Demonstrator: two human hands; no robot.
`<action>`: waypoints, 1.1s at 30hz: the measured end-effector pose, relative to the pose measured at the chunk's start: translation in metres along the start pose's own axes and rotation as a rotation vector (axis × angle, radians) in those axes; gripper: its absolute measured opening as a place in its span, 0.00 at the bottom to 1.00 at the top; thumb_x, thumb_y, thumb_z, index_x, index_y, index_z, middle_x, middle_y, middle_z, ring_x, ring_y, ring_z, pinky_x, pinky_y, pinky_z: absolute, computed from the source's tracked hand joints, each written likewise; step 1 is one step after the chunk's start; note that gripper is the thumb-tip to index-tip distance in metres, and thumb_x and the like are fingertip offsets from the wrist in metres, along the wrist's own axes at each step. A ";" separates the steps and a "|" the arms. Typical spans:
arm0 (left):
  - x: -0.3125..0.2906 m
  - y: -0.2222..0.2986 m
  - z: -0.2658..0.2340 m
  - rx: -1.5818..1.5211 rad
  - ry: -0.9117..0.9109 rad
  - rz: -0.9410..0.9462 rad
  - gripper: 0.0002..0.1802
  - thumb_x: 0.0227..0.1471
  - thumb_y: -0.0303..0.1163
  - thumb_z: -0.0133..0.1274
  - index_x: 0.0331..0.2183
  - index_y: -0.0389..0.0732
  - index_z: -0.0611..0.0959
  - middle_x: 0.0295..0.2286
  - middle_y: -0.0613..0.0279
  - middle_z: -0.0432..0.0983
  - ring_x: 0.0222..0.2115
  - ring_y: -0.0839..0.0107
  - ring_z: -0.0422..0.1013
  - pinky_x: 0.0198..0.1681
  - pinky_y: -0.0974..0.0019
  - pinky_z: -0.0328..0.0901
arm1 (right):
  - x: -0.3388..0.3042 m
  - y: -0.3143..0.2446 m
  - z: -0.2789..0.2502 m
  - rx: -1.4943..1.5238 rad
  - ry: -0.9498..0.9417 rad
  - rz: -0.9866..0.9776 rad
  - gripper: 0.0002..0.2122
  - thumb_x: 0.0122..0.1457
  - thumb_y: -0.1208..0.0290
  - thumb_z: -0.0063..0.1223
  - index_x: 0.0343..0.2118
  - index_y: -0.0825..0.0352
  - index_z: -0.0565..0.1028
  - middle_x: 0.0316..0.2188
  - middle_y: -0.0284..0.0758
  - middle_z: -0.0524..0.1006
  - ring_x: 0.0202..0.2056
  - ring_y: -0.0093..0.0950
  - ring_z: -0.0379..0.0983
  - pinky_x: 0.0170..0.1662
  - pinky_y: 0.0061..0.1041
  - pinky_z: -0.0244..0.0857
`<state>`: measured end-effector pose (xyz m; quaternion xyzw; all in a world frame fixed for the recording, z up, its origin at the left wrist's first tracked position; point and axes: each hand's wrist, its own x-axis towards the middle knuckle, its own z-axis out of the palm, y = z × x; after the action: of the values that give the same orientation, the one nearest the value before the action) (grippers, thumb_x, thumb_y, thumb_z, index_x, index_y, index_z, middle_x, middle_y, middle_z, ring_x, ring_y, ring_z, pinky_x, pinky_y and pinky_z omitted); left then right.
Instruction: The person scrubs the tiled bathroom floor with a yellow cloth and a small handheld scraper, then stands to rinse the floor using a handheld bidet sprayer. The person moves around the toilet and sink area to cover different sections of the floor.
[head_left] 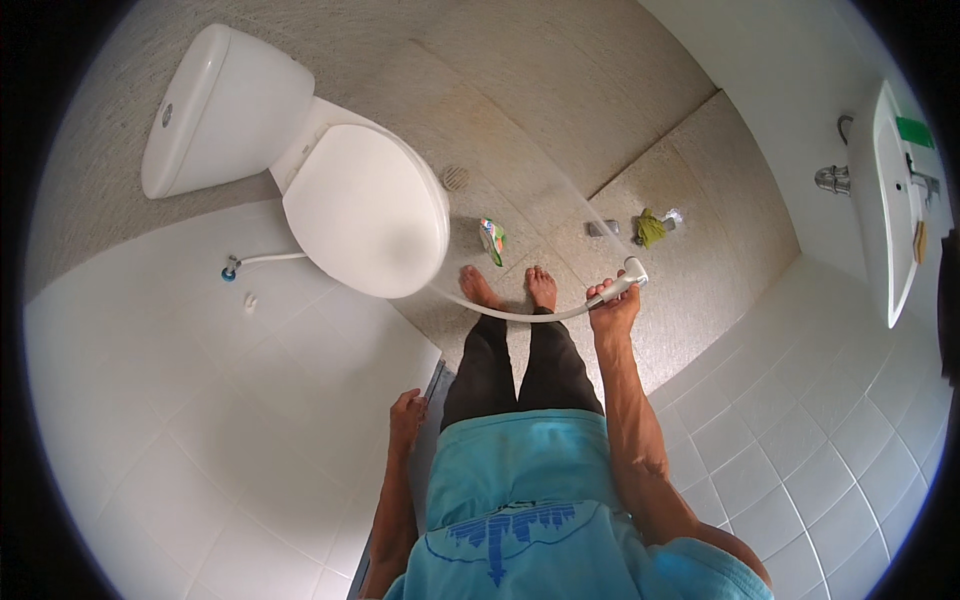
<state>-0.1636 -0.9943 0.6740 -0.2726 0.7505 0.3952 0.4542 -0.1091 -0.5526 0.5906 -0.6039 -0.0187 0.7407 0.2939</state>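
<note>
I see the white toilet point(365, 210) at left, the sink point(885, 200) on the right wall, and on the floor between them a green-and-white packet point(492, 241), a grey block point(603, 229) and a yellow-green cloth point(649, 229). The white hose point(520, 317) arcs across the person's lower legs. The right hand point(613, 305), forearm stretched forward, wraps the spray handle point(622, 283), right of the feet point(481, 287); a jet point(577, 197) leaves it. The left hand point(406, 418) hangs well apart, fingers bent; I cannot tell whether it is closed. The hose's far end disappears behind the toilet.

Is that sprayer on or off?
On: a thin, pale jet of water streams from the sprayer in the right hand.
</note>
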 end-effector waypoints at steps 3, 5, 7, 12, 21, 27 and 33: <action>0.003 0.007 -0.003 -0.031 0.014 -0.006 0.23 0.57 0.36 0.50 0.51 0.34 0.74 0.37 0.58 0.78 0.37 0.70 0.74 0.38 0.65 0.68 | 0.004 -0.004 -0.010 0.038 0.047 -0.018 0.18 0.67 0.52 0.32 0.46 0.59 0.68 0.27 0.34 0.69 0.26 0.30 0.65 0.34 0.35 0.64; 0.007 0.009 -0.008 -0.008 -0.005 0.012 0.23 0.57 0.37 0.50 0.51 0.34 0.74 0.38 0.57 0.77 0.37 0.69 0.74 0.39 0.64 0.68 | 0.005 -0.008 -0.014 0.067 0.113 -0.040 0.17 0.66 0.51 0.33 0.45 0.59 0.68 0.27 0.35 0.69 0.26 0.30 0.65 0.34 0.35 0.64; 0.015 0.008 -0.017 0.059 -0.046 0.054 0.23 0.57 0.37 0.50 0.51 0.35 0.75 0.38 0.57 0.77 0.38 0.69 0.74 0.41 0.63 0.68 | 0.005 -0.006 -0.015 0.084 0.128 -0.056 0.17 0.66 0.51 0.34 0.45 0.59 0.68 0.27 0.35 0.69 0.27 0.31 0.65 0.33 0.35 0.64; 0.035 0.036 -0.040 0.162 -0.093 0.101 0.24 0.57 0.38 0.50 0.52 0.36 0.74 0.40 0.57 0.76 0.40 0.67 0.74 0.42 0.61 0.69 | -0.007 0.000 -0.028 0.133 0.150 -0.115 0.17 0.65 0.50 0.35 0.44 0.59 0.68 0.27 0.36 0.69 0.27 0.31 0.65 0.33 0.36 0.64; 0.055 0.065 -0.093 0.278 -0.111 0.150 0.27 0.58 0.39 0.48 0.54 0.34 0.72 0.43 0.53 0.76 0.43 0.63 0.73 0.45 0.59 0.68 | -0.034 0.003 -0.013 0.230 0.143 -0.239 0.17 0.65 0.50 0.36 0.47 0.57 0.68 0.29 0.36 0.69 0.28 0.31 0.65 0.33 0.36 0.63; 0.066 0.074 -0.095 0.319 -0.141 0.152 0.27 0.58 0.40 0.48 0.54 0.34 0.72 0.44 0.50 0.75 0.44 0.61 0.73 0.46 0.58 0.68 | -0.052 -0.001 -0.014 0.250 0.131 -0.265 0.18 0.66 0.50 0.37 0.49 0.57 0.69 0.30 0.35 0.69 0.28 0.31 0.65 0.33 0.36 0.64; 0.074 0.095 -0.080 0.401 -0.184 0.223 0.26 0.57 0.38 0.49 0.54 0.35 0.72 0.45 0.52 0.75 0.44 0.62 0.73 0.47 0.59 0.68 | -0.069 -0.007 -0.011 0.253 0.144 -0.308 0.18 0.67 0.51 0.36 0.50 0.58 0.69 0.30 0.36 0.69 0.28 0.30 0.66 0.33 0.34 0.64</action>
<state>-0.3060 -1.0146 0.6625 -0.0552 0.7950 0.3090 0.5191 -0.0899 -0.5822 0.6515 -0.6035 0.0032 0.6384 0.4778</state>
